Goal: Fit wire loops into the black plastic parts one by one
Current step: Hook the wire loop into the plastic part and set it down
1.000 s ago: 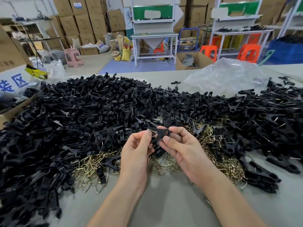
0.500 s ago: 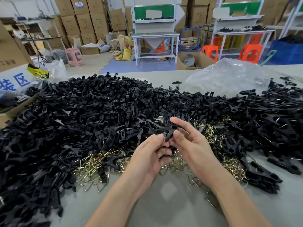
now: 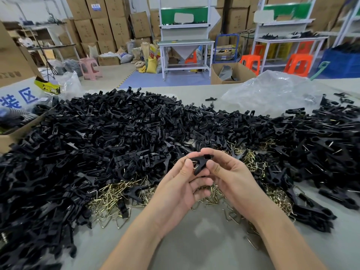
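Observation:
Both hands meet above the table's near middle around one black plastic part (image 3: 200, 162). My left hand (image 3: 181, 184) pinches its left end with thumb and curled fingers. My right hand (image 3: 231, 176) holds its right end between thumb and forefinger. A small wire loop (image 3: 195, 167) shows at the part's lower left side, between my thumbs. Beneath the hands lies a heap of brass-coloured wire loops (image 3: 116, 193). A large pile of black plastic parts (image 3: 97, 137) covers the table to the left and behind.
More black parts (image 3: 321, 152) spread to the right. A crumpled clear plastic bag (image 3: 272, 90) lies at the back right. An open cardboard box (image 3: 17, 131) stands at the left edge. Bare grey table (image 3: 194, 240) shows between my forearms.
My hands have kept the same black part between them and turned it; the left hand rose and closed in beside the right, and the wire loop now sits at the part's lower side.

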A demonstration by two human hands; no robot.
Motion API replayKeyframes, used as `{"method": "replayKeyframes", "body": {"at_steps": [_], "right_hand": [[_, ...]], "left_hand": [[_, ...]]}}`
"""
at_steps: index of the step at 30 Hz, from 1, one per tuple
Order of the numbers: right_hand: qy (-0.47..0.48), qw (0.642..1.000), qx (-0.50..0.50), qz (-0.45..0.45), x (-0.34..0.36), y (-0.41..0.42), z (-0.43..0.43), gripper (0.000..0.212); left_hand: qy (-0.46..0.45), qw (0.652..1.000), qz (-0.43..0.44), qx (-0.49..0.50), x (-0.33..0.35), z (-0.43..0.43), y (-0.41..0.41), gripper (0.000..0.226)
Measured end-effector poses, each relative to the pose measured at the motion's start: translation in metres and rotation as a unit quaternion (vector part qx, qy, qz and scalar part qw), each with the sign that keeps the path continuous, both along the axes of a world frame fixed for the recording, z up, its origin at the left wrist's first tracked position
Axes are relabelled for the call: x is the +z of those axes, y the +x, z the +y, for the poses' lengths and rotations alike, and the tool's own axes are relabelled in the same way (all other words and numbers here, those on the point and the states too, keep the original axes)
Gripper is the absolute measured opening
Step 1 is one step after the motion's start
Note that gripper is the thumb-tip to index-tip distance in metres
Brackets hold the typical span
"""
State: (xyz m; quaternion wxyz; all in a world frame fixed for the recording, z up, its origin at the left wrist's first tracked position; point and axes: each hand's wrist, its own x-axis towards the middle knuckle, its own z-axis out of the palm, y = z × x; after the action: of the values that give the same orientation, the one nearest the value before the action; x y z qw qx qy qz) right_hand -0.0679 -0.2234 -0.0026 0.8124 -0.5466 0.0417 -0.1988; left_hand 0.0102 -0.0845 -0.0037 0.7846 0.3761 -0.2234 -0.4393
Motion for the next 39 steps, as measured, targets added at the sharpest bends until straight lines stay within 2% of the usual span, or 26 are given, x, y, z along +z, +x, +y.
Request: {"method": "replayKeyframes", "body": {"at_steps": [3, 8, 13, 19, 31, 39], "right_hand": [[-0.055, 0.998, -0.032, 0.028, 0.001, -0.004, -0.002, 0.029], [-0.119, 0.989, -0.071, 0.06, 0.003, -0.006, -0.001, 0.031], [-0.094, 0.992, -0.068, 0.057, 0.001, -0.005, 0.0, 0.032], [-0.093, 0.992, -0.066, 0.051, 0.001, -0.005, 0.0, 0.028], [-0.092, 0.993, -0.051, 0.051, 0.005, -0.01, -0.001, 0.025], [-0.148, 0.985, -0.041, 0.078, 0.005, -0.011, 0.0, 0.03]], "left_hand": [[0.01, 1.0, -0.005, -0.015, -0.001, 0.002, 0.001, 0.038], [0.002, 0.999, 0.039, -0.03, -0.003, 0.003, 0.003, 0.036], [-0.033, 0.995, 0.083, -0.047, -0.005, 0.003, 0.006, 0.034], [-0.03, 0.993, 0.101, -0.049, -0.009, 0.003, 0.008, 0.026], [-0.021, 0.996, 0.043, -0.07, -0.007, 0.008, 0.01, 0.026], [-0.002, 0.996, 0.042, -0.073, -0.008, 0.007, 0.009, 0.02]]}}
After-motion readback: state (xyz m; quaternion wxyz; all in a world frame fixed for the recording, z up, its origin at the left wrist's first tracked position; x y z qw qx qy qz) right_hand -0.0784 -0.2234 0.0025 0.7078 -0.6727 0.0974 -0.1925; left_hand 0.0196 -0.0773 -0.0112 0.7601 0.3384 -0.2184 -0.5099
